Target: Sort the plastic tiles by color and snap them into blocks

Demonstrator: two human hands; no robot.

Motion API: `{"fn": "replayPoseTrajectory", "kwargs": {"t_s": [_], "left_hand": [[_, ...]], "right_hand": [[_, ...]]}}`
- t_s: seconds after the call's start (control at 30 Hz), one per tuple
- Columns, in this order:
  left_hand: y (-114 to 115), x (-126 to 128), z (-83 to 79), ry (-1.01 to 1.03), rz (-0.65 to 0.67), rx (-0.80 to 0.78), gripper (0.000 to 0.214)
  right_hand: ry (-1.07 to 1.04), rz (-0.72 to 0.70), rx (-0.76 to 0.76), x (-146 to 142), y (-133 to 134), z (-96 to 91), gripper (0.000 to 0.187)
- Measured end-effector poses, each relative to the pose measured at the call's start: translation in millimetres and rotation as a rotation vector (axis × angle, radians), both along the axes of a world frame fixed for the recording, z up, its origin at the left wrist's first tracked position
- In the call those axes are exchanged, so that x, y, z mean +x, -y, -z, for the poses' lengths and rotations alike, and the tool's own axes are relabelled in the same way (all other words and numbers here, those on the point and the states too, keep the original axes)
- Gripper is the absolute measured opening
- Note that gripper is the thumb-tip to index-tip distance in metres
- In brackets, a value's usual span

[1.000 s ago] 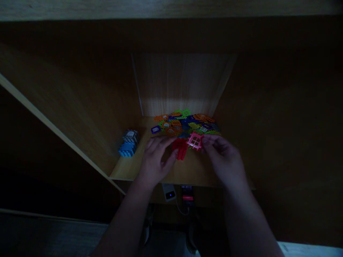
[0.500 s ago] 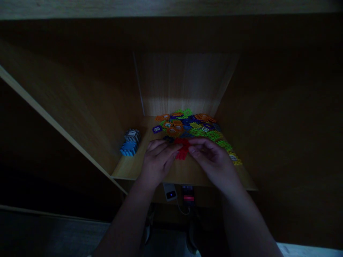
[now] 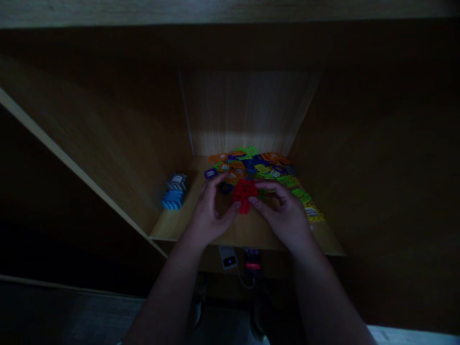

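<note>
Both my hands meet over a small wooden shelf board (image 3: pixel 179 227) in a dim cubby. My left hand (image 3: pixel 210 213) and my right hand (image 3: pixel 283 213) pinch a red plastic interlocking piece (image 3: pixel 244 192) from either side with thumbs and fingertips. It looks like two or more red tiles joined together. Just behind it lies a heap of flat interlocking tiles (image 3: pixel 258 167) in orange, green, blue and purple, spreading toward the right edge.
A stacked block of blue and grey tiles (image 3: pixel 174 191) stands at the left of the shelf against the slanted wooden side wall (image 3: pixel 108 143). Below the shelf front hang a small white device (image 3: pixel 227 260) and a red-lit one (image 3: pixel 252 263). Wooden walls close in on both sides.
A second ago my right hand held a pink window-like tile beside the red piece. It is no longer visible, and both hands have closed round the red piece, which is now lifted and turned.
</note>
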State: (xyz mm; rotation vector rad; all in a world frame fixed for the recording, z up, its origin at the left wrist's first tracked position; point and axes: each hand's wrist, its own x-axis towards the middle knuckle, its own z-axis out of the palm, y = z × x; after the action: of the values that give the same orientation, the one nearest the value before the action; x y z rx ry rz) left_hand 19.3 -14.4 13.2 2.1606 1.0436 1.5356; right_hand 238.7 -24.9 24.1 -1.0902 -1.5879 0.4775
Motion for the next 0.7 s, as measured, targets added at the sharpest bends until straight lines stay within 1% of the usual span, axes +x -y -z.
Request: {"fn": "replayPoseTrajectory", "kwargs": {"t_s": [0.1, 0.23, 0.37, 0.5, 0.7], "left_hand": [[-3.5, -2.2, 1.9, 0.003, 0.056, -0.105, 0.069], [-6.6, -2.0, 5.2, -0.048, 0.084, -0.186, 0.068], [-7.8, -0.2, 6.2, -0.035, 0.098, -0.172, 0.064], [-6.5, 0.9, 3.5, -0.02, 0.085, -0.163, 0.059], [-6.4, 1.2, 3.5, -0.011, 0.104, -0.175, 0.057]], "right_hand": [[0.057, 0.021, -0.014, 1.0, -4.8, 7.0, 0.029], [0.021, -0.006, -0.03, 1.2, -5.9, 10.7, 0.029], [0.032, 0.009, -0.028, 0.2, -5.7, 10.6, 0.031], [0.051, 0.013, -0.023, -0.3, -6.5, 11.7, 0.033], [0.045, 0.002, -0.031, -0.4, -6.8, 11.8, 0.031]]}}
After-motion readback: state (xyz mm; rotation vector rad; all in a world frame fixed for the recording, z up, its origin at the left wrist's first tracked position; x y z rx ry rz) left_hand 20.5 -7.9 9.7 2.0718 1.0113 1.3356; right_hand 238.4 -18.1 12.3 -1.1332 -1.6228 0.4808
